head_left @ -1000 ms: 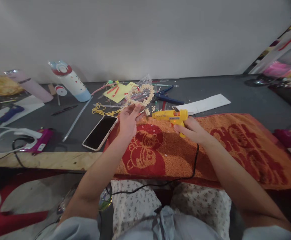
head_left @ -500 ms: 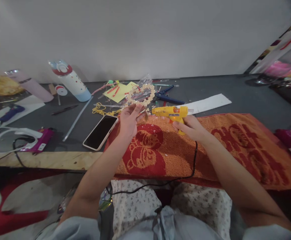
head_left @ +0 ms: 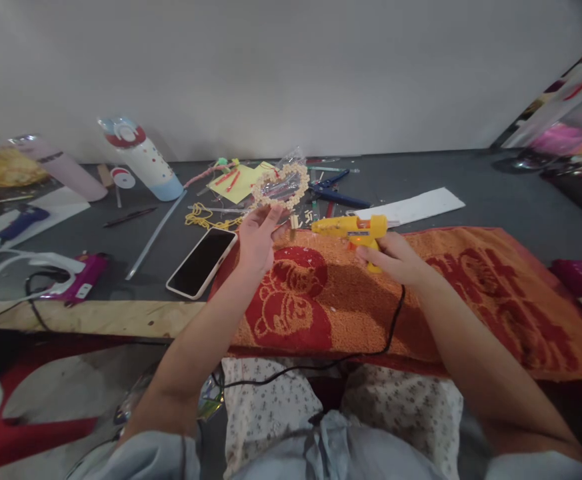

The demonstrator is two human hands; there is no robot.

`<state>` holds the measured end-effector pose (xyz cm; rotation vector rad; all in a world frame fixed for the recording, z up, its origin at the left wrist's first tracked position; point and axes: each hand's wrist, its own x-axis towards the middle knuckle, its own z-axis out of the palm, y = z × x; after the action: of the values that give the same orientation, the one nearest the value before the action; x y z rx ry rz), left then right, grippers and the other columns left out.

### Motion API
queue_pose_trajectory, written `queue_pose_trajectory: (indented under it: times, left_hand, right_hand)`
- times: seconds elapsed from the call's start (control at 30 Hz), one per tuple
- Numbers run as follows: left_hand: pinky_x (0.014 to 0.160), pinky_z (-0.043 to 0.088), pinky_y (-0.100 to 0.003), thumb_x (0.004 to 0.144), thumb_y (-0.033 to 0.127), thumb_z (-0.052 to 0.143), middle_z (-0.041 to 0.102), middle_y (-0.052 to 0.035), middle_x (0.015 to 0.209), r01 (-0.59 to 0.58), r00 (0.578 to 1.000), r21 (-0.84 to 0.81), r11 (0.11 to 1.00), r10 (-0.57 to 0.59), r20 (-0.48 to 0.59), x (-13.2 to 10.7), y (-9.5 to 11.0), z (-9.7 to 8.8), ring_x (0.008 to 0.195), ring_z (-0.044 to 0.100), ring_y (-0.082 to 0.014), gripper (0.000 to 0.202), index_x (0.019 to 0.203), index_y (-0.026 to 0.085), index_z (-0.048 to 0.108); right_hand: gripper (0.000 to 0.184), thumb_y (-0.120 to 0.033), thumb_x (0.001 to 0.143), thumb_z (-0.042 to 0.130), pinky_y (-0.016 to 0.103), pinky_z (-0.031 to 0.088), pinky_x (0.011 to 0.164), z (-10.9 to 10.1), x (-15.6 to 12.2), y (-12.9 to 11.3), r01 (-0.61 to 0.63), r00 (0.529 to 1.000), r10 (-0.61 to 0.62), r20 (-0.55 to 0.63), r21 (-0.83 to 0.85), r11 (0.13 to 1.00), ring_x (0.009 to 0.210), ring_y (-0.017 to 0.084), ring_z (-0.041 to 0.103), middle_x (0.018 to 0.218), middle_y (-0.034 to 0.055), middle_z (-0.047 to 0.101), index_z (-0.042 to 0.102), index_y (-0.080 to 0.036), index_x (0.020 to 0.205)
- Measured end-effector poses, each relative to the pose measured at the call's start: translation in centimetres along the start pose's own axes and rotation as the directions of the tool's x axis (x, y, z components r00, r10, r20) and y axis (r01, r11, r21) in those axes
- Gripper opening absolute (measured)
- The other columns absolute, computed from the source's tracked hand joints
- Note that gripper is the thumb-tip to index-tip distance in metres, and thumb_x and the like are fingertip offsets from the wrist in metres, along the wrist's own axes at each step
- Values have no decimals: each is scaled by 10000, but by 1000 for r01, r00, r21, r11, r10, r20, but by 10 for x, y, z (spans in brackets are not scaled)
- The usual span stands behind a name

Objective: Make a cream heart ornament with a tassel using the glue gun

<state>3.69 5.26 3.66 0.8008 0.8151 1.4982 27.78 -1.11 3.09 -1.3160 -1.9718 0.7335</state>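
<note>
My left hand (head_left: pixel 259 233) is closed, its fingers pinching the lower tip of a heart-shaped ring (head_left: pixel 298 195) made of small cream pieces. My right hand (head_left: pixel 395 259) wraps round the handle of a yellow hot glue gun (head_left: pixel 351 228). The gun's nozzle points left toward my left hand but stays apart from it. Small pale stick bits (head_left: pixel 309 216) lie between the heart ring and the gun. Beneath both hands is an orange and red towel (head_left: pixel 361 307). The fingertips' exact hold on the ring is partly hidden.
A phone (head_left: pixel 202 263) lies left of the towel, near yellow string (head_left: pixel 201 215) and a clear glue stick (head_left: pixel 155 235). Blue pliers (head_left: pixel 338 193) and a white strip (head_left: pixel 423 207) lie behind. Two bottles stand at left, including a spotted bottle (head_left: pixel 145 160). The gun's black cord (head_left: pixel 395 320) crosses the towel.
My right hand has drawn the glue gun a little to the right, away from my left hand. The heart ring now shows more face-on, and my left hand has hardly moved.
</note>
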Motion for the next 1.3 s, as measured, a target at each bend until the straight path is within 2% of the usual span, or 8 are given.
queue_pose_trajectory:
  times: [0.17,0.4,0.5,0.63,0.8,0.93,1.1,1.3]
  left_hand:
    - [780,564,-304,583,367,879,702,-5,804,3,1000,1,1000,-3,5,2,-1,-1,808,695,-145,354,773,180,646]
    - [792,566,-309,548,378,894,697,6,786,5,1000,-3,1000,-5,6,1,-1,0,801,696,-145,389,767,181,639]
    - [779,570,-308,527,386,901,696,9,778,-1,1000,-16,1000,1,12,1,0,1,789,694,-144,407,767,178,644]
    - [759,569,-298,542,388,894,702,5,786,17,1000,-6,1000,-17,12,-1,2,1,787,694,-143,403,779,182,641]
    - [746,567,-285,529,393,897,700,11,761,54,998,-3,999,-54,29,-5,3,3,780,695,-143,412,766,185,632]
    - [739,560,-269,529,389,896,705,14,764,78,996,-7,997,-78,42,-7,3,5,762,693,-130,415,759,183,618]
    - [715,556,-247,531,369,896,706,24,745,76,997,-32,997,-75,36,-6,4,5,738,692,-117,404,757,183,618]
    - [654,541,-222,557,358,887,709,25,741,75,996,-32,997,-73,46,-5,5,4,716,692,-114,356,750,195,635]
  right_hand:
    - [383,-551,818,533,274,272,491,-37,-4,0,-194,963,133,-234,-260,946,503,118,384,563,3,477,495,-208,653]
    - [419,-471,923,471,342,283,582,-60,8,25,-407,899,337,-279,-819,405,730,265,623,865,219,681,616,-100,1050]
    - [492,-524,919,491,344,333,596,-54,8,34,-378,880,419,-224,-865,331,815,310,655,931,251,695,641,-71,1036]
    - [505,-538,920,478,367,402,652,-48,4,8,-274,933,329,-144,-878,393,910,334,644,967,231,699,662,-77,1017]
    - [387,-439,875,565,320,427,676,-21,25,-42,-41,999,52,1,-594,804,779,218,636,892,68,714,626,-185,1160]
    - [469,-305,755,707,299,445,678,12,55,-42,141,987,-110,117,-310,940,772,185,611,942,76,696,607,-146,1185]
    - [465,-231,723,710,279,473,655,32,77,-26,168,981,-173,93,57,984,709,137,585,897,47,670,602,-138,1166]
    - [337,-282,745,706,289,481,650,41,80,-23,174,983,-182,11,226,958,716,143,591,831,27,660,625,-175,1054]
